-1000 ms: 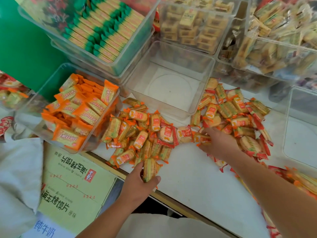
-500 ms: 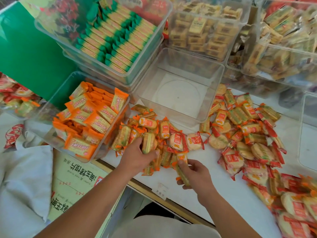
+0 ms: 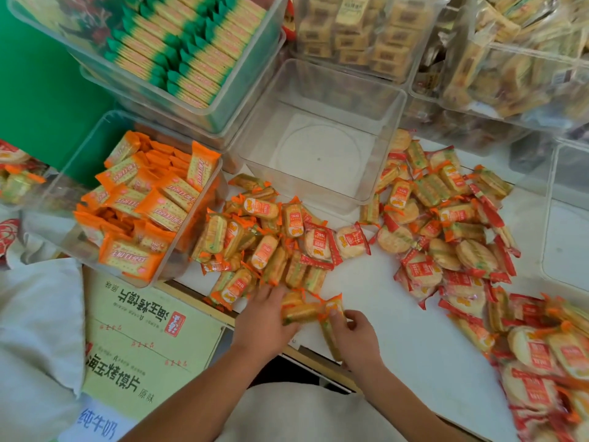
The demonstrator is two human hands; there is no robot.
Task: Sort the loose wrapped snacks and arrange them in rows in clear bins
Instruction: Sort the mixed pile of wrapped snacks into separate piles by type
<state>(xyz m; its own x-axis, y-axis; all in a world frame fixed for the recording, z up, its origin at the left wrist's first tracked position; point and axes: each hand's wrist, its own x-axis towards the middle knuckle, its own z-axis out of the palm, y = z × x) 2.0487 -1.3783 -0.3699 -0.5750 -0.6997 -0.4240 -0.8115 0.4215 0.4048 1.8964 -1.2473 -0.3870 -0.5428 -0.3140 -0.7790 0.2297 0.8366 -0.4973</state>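
Your left hand point(image 3: 263, 327): grip curled round an orange-wrapped snack point(image 3: 298, 312). Right hand point(image 3: 357, 341): grip pinching a second snack point(image 3: 330, 336), near table point(image 3: 398, 301) edge.

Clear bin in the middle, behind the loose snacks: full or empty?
Empty. The clear bin shows only its bare floor; nothing lies inside.

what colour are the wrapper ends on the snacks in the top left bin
Green ends on the rowed snacks, yellow middles; head view.
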